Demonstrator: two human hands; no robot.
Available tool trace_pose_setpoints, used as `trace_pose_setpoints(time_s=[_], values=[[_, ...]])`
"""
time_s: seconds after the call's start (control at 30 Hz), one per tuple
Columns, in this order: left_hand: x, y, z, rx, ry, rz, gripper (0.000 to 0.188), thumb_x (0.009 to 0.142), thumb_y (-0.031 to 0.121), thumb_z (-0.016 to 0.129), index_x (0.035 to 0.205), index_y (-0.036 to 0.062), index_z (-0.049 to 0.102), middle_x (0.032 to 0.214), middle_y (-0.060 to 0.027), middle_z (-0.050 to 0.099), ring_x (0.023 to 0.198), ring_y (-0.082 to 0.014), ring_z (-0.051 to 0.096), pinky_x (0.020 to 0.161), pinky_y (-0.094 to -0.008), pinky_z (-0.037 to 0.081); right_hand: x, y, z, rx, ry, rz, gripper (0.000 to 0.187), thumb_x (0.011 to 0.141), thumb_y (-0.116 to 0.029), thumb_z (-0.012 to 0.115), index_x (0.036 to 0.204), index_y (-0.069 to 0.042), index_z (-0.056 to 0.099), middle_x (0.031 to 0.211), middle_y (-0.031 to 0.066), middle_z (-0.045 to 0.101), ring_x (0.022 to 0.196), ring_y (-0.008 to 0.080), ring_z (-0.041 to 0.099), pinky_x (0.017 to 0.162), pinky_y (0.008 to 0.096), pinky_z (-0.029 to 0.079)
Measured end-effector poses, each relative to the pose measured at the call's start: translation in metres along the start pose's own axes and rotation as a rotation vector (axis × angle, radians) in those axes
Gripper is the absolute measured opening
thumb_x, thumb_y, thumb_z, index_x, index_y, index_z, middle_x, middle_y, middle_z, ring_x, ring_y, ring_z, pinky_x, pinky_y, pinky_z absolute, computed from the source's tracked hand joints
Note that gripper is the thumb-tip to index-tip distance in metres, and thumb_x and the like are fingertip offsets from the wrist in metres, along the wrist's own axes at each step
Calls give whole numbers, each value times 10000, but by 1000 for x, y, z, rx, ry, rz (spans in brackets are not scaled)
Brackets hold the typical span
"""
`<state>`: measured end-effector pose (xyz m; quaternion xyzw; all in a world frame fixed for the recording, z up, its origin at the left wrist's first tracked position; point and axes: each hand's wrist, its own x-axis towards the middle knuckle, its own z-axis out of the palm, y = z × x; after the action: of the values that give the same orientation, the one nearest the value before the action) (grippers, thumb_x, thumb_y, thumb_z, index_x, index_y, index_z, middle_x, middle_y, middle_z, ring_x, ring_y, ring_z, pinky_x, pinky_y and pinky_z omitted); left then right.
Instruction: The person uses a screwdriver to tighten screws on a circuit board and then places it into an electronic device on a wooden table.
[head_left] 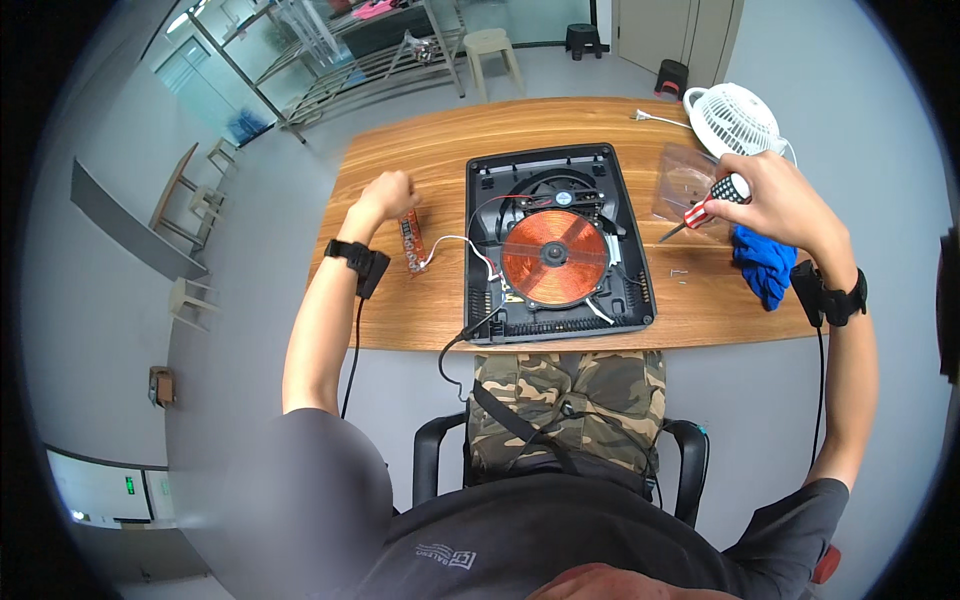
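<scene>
An induction cooker base (636, 290) lies opened on the table, its copper coil (540, 275) and black fan (535, 190) exposed. To its left is a narrow orange-red circuit board (411, 240), joined to the cooker by a white cable (455, 238). My left hand (388, 194) is closed at the board's far end; its curled fingers hide what they hold, if anything. My right hand (770, 195) grips a screwdriver (697, 212) with a red-and-white striped handle and dotted end. Its tip points down-left, above the table and apart from the cooker.
Small screws (679, 272) lie right of the cooker. A clear plastic bag (676, 185) rests under the screwdriver's side, with a blue cloth (765, 265) nearby. A white fan (735, 120) stands at the far right corner. The cooker's black power cord (447, 365) hangs over the table's near edge.
</scene>
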<state>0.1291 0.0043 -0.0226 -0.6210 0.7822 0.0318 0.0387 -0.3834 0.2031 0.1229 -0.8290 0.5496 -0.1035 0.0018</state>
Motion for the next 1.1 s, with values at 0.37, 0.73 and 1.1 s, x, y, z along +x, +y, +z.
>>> trace_pose_setpoints(time_s=[0.37, 0.73, 1.1], values=[[-1, -8, 19, 19, -166, -74, 409, 931, 390, 691, 1082, 15, 749, 1097, -235, 736, 1062, -385, 699, 923, -468, 555, -24, 25, 44, 93, 126, 199, 414, 907, -380, 757, 997, 22, 728, 789, 200, 704, 768, 380, 693, 713, 442, 543], [1, 23, 11, 52, -74, 9, 363, 925, 366, 676, 1031, 30, 763, 1018, -225, 749, 997, -386, 716, 886, -465, 566, -50, 46, 86, -38, 185, 133, 456, 912, -418, 755, 847, 13, 620, 777, 203, 675, 732, 403, 669, 650, 467, 528], [-7, 141, -43, 29, -22, 280, 351, 924, 387, 668, 1028, 68, 771, 1049, -212, 747, 1040, -387, 707, 898, -488, 570, -58, 46, 120, -16, 300, 149, 431, 910, -386, 767, 842, 8, 609, 740, 215, 644, 714, 407, 661, 618, 474, 512]])
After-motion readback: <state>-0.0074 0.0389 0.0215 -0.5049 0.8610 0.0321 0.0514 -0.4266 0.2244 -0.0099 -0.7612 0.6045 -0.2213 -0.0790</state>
